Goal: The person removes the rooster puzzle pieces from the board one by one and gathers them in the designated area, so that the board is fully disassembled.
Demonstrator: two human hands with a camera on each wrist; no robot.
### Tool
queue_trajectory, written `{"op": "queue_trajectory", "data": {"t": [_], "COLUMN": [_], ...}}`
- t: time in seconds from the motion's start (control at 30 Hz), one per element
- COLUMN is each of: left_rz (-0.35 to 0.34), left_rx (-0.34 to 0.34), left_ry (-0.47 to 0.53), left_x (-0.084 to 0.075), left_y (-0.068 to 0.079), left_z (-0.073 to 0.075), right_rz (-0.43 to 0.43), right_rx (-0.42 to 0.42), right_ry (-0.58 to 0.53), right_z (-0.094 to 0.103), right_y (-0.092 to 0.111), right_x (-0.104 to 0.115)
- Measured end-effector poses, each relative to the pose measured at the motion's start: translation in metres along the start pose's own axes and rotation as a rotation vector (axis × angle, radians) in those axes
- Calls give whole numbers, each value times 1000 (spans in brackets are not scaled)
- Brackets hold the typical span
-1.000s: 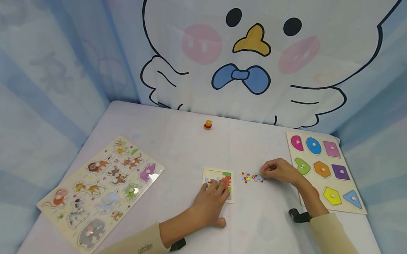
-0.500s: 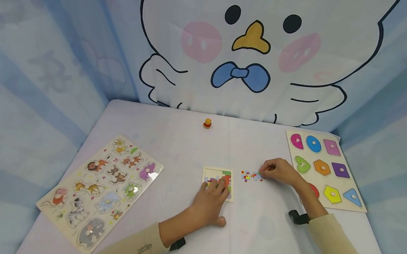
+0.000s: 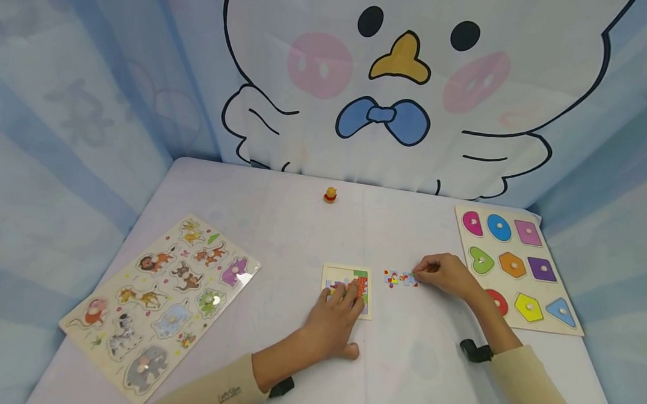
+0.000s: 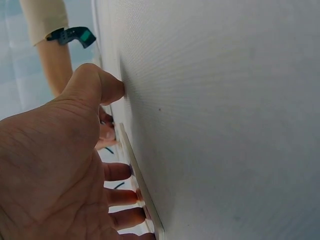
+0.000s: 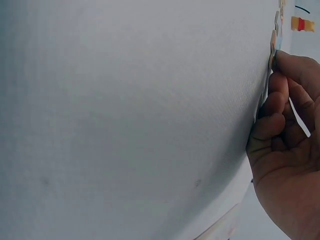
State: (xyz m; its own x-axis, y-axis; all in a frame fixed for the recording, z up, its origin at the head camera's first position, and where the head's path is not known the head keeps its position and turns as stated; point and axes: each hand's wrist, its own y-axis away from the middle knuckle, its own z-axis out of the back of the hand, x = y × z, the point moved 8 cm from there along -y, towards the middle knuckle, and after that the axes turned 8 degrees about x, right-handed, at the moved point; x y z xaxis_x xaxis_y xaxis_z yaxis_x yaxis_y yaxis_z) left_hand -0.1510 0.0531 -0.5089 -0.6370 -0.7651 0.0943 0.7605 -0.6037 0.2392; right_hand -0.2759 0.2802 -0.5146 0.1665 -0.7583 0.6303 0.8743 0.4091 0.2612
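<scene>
A small wooden jigsaw tray point(image 3: 338, 273) lies mid-table, part of its coloured picture hidden under my left hand point(image 3: 329, 329). That hand's fingertips rest spread on the tray, and its thumb is out to the side on the cloth. In the left wrist view the fingers point(image 4: 122, 197) lie over the edge of the thin board point(image 4: 145, 195). Right of the tray, a loose jigsaw piece point(image 3: 390, 278) sits beside a second jigsaw piece point(image 3: 408, 280). My right hand point(image 3: 450, 276) pinches the second one's right end between thumb and forefinger, low to the table; its other fingers are curled.
An animal knob puzzle point(image 3: 162, 303) lies at an angle on the left. A shape knob puzzle point(image 3: 515, 283) lies at the right, partly behind my right forearm. A small yellow and red toy figure point(image 3: 330, 195) stands near the back edge, before a printed curtain point(image 3: 315, 147).
Both hands keep nearly the same places. The whole head view has shifted slightly upward; tray and jigsaw pieces have not visibly moved on the table.
</scene>
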Motion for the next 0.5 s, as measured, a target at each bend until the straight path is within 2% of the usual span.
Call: {"op": "queue_trajectory", "data": {"t": [0.33, 0.5], "left_rz": [-12, -16], "left_rx": [8, 1], "left_ry": [-3, -31], "left_x": [0, -1], "left_y": [2, 3], "left_z": [0, -1], "right_rz": [0, 29], "right_rx": [-58, -46], "right_ry": [8, 25], "right_z": [1, 2], "right_y": [4, 5], "right_x": [1, 3]}}
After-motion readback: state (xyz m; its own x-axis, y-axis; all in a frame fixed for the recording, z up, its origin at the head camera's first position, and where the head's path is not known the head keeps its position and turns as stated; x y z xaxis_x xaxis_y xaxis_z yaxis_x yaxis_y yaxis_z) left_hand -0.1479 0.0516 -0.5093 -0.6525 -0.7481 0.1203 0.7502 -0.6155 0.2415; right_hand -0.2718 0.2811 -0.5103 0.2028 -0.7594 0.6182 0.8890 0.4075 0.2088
